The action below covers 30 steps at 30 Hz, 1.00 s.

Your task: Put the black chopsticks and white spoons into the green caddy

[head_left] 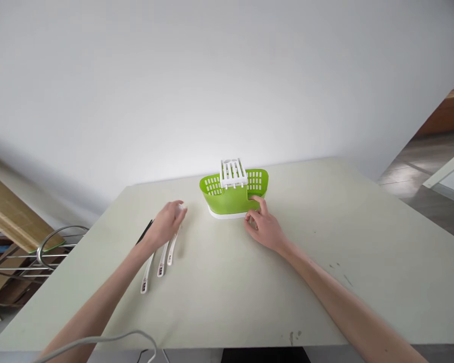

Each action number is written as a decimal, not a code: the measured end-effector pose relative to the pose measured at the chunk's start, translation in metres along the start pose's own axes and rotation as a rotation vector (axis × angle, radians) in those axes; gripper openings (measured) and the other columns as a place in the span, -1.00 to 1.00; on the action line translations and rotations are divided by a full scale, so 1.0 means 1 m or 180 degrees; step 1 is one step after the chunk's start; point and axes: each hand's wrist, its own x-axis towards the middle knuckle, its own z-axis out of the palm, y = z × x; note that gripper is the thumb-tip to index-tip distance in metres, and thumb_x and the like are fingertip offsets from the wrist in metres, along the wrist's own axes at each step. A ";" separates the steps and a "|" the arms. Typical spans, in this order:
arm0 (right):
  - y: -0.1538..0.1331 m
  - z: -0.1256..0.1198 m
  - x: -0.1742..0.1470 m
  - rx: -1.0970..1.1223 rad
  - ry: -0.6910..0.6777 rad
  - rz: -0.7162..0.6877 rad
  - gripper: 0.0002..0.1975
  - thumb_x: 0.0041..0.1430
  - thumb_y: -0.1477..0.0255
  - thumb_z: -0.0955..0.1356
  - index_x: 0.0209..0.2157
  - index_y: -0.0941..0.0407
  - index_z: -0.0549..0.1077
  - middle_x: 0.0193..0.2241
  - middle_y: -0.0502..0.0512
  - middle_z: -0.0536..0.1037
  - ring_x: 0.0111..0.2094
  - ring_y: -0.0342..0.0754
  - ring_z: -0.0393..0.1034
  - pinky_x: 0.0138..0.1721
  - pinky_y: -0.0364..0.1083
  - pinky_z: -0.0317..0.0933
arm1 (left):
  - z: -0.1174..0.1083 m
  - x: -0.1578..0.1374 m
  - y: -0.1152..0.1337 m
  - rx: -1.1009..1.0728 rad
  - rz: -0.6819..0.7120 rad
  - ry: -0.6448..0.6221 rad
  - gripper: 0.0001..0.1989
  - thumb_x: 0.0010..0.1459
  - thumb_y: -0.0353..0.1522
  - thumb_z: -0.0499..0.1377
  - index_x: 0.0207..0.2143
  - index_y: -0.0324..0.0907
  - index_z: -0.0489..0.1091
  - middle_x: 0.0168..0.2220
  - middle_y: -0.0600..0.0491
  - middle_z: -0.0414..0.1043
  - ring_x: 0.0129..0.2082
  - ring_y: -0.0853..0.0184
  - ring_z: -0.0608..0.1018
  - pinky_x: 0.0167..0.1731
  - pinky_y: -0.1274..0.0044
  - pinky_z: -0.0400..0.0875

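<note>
Step in hand, as I judge it: you're picking up a utensil on the left while bracing the basket on the right. Your left hand [165,223], left of centre, has thumb and index to either side of a pale end; looks pinched shut on the rightmost white utensil [171,256], handle slanting down toward the bottom of the frame. Two more, the middle white utensil [162,264] and the leftmost white utensil [146,282], lie just beside it, upper ends hidden by your hand. A black utensil [144,232] shows at the hand's outer side.

Green basket [230,204] sits upright mid-frame on its white base [227,216], with a white slotted piece [233,182] over its middle. Your right hand [267,229], just right of centre, has the index at the basket's front cutout and the other fingers curled low by the base. Contact looks light; can't tell whether it's gripping.

Next move calls for a firm pinch up top, a lift clear of the neighbouring handles, and a steady right hand; the basket looks light and could slide on the table [227,292] if nudged.
</note>
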 end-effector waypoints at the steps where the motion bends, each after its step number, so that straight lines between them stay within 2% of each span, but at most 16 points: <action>1: 0.000 0.000 0.000 0.0001 -0.0004 0.0006 -0.92 0.31 0.43 0.32 -0.32 0.08 0.39 0.34 0.25 0.18 -0.33 -0.11 0.48 -0.42 -0.05 0.35 | 0.007 -0.006 -0.004 0.0389 0.0107 -0.0110 -0.47 0.40 -0.02 -0.02 0.16 -0.21 0.36 -0.08 -0.14 0.51 -0.25 0.11 0.65 -0.17 0.26 0.55; 3: 0.000 0.000 0.000 -0.0011 -0.0015 0.0020 -0.92 0.30 0.43 0.32 -0.32 0.08 0.39 0.35 0.25 0.17 -0.34 -0.12 0.47 -0.42 -0.05 0.35 | 0.017 -0.017 -0.010 0.0929 0.0222 -0.0285 -0.48 0.43 -0.07 -0.08 0.19 -0.20 0.36 0.01 -0.20 0.49 -0.15 0.03 0.64 -0.10 0.23 0.50; 5: 0.000 0.000 -0.001 -0.0030 -0.0020 0.0025 -0.92 0.30 0.43 0.32 -0.32 0.08 0.39 0.35 0.24 0.16 -0.34 -0.12 0.47 -0.41 -0.05 0.35 | 0.023 -0.025 -0.011 0.1211 0.0200 -0.0449 -0.49 0.45 -0.10 -0.13 0.21 -0.19 0.34 0.03 -0.22 0.48 -0.12 0.01 0.63 -0.11 0.24 0.48; 12: 0.000 0.001 -0.001 -0.0051 0.0011 0.0000 -0.92 0.31 0.43 0.31 -0.32 0.07 0.39 0.34 0.23 0.17 -0.32 -0.11 0.48 -0.41 -0.04 0.35 | 0.027 -0.045 0.000 0.1783 0.0062 -0.0851 -0.56 0.50 -0.20 -0.19 0.20 -0.18 0.26 0.07 -0.21 0.42 -0.21 0.07 0.63 -0.23 0.27 0.48; 16: 0.000 0.001 -0.002 -0.0055 0.0012 0.0003 -0.91 0.30 0.42 0.31 -0.32 0.07 0.39 0.34 0.23 0.17 -0.32 -0.11 0.48 -0.41 -0.05 0.36 | 0.029 -0.054 0.000 0.1923 0.0054 -0.0808 -0.56 0.50 -0.23 -0.23 0.19 -0.21 0.26 0.05 -0.23 0.42 -0.25 0.10 0.62 -0.31 0.29 0.49; 22: 0.000 0.001 -0.002 -0.0069 0.0012 0.0011 -0.90 0.31 0.41 0.31 -0.33 0.08 0.39 0.34 0.25 0.17 -0.31 -0.10 0.49 -0.43 -0.05 0.34 | 0.033 -0.065 -0.010 0.1848 0.0256 -0.0690 -0.56 0.49 -0.22 -0.23 0.13 -0.22 0.30 -0.03 -0.21 0.45 -0.29 0.10 0.62 -0.33 0.28 0.50; 30: -0.001 0.000 -0.001 -0.0020 -0.0007 0.0041 -0.89 0.31 0.40 0.31 -0.33 0.08 0.39 0.35 0.25 0.16 -0.33 -0.11 0.47 -0.41 -0.04 0.37 | 0.031 -0.074 -0.024 0.1639 0.0577 -0.0277 -0.60 0.47 -0.19 -0.15 0.13 -0.15 0.34 -0.07 -0.18 0.46 -0.17 0.03 0.62 -0.28 0.29 0.52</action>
